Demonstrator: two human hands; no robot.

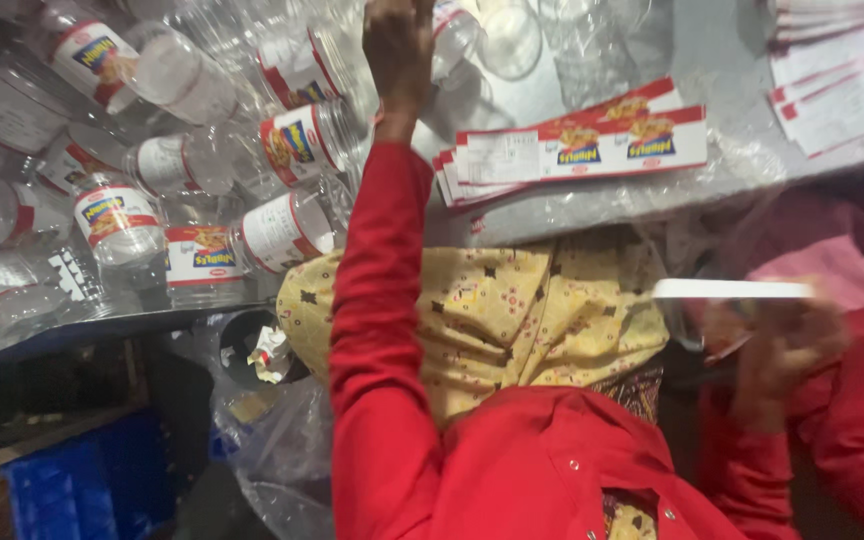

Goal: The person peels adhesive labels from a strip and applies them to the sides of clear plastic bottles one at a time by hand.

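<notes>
My left hand [398,48] reaches far forward on a red-sleeved arm, among clear plastic jars [297,140] lying on a metal table [592,205]. Its fingers run off the top edge, so its grip is hidden. The jar nearest to it [454,32] is clear with a red-and-white label. My right hand [777,345], blurred, is low at the right over my lap and pinches a flat white label strip [732,289] held level. A stack of red-and-white labels [577,145] lies on the table between my two hands.
Several labelled jars [117,215] are heaped on the table's left half. More label sheets [837,80] lie at the far right. A yellow patterned cloth [527,310] covers my lap. Below the table are a plastic bag [272,440] and a blue crate [82,485].
</notes>
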